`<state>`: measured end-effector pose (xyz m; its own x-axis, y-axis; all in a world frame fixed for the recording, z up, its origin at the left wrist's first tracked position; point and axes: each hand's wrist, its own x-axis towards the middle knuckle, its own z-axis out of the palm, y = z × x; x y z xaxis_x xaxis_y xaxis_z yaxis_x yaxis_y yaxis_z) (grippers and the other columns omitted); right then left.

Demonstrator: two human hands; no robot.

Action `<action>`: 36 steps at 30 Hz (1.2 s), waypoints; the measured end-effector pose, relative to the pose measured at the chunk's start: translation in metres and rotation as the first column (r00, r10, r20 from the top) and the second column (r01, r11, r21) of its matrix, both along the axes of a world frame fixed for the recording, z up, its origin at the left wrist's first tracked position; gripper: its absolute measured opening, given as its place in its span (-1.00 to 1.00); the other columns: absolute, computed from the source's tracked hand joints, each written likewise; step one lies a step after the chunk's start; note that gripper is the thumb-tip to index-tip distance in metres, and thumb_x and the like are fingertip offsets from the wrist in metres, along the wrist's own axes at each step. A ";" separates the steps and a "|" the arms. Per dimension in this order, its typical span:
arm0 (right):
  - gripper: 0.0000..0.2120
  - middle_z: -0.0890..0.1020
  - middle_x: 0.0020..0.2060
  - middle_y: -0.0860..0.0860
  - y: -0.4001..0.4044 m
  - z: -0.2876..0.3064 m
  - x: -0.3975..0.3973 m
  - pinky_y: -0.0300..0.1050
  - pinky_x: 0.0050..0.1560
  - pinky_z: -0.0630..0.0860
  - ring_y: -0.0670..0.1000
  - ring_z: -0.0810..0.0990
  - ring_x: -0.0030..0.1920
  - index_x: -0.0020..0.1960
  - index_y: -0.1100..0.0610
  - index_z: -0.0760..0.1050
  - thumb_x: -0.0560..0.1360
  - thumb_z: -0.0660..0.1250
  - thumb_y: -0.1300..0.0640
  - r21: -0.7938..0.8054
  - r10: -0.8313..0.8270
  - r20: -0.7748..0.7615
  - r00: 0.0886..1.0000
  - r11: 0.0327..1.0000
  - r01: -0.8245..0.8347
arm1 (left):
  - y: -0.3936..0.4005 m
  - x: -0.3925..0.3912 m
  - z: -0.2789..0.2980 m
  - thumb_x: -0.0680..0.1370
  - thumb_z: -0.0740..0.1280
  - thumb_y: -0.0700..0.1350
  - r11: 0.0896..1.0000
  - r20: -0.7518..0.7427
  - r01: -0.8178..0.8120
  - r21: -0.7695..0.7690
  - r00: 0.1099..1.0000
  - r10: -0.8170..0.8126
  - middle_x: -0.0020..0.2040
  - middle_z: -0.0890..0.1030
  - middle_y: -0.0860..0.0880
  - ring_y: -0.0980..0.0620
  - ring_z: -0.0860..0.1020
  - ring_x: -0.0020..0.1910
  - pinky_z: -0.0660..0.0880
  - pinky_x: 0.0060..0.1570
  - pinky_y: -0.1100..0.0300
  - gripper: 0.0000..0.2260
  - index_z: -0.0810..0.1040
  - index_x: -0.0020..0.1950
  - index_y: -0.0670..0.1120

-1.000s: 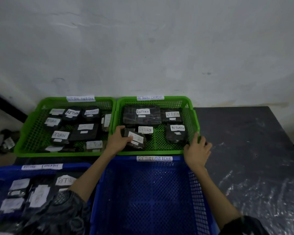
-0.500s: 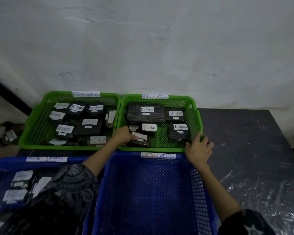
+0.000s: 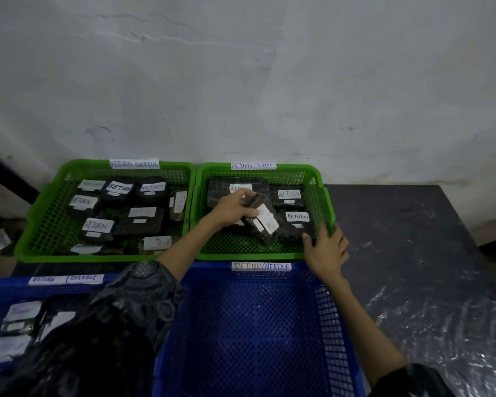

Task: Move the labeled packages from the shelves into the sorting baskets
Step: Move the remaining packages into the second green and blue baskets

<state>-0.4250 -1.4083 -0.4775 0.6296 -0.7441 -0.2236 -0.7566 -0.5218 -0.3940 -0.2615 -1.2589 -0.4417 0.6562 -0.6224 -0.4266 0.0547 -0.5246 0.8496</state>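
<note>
My left hand point(image 3: 232, 211) grips a dark wrapped package with a white label point(image 3: 262, 224), lifted and tilted above the floor of the right green basket point(image 3: 321, 179). Other black packages marked RETURN point(image 3: 297, 217) lie in that basket. My right hand point(image 3: 325, 249) rests on the basket's front right corner, fingers over the rim and touching a package there. The left green basket point(image 3: 40, 213) holds several labeled packages. Just in front stands a blue basket point(image 3: 255, 325) with nothing in it, tagged RETURN OVERDUE.
A second blue basket point(image 3: 0, 285) at the lower left holds several packages, partly hidden by my patterned left sleeve. A dark table surface point(image 3: 413, 239) covered with plastic film stretches to the right. A white wall rises directly behind the green baskets.
My left hand has lifted the package off the green basket's floor and moved it up and to the right. My right hand stayed at the basket's corner.
</note>
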 end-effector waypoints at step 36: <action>-0.42 0.06 0.49 0.17 -0.019 -0.007 -0.020 0.22 0.39 0.11 0.25 0.07 0.45 0.44 0.16 0.21 0.56 0.16 -0.16 0.072 0.084 -0.077 0.994 0.994 -0.079 | -0.051 -0.011 -0.068 0.61 0.23 -0.04 0.796 0.504 0.196 0.573 0.682 -0.531 0.22 0.54 -0.07 -0.11 0.51 0.19 0.25 0.27 -0.16 -0.72 0.33 0.32 0.04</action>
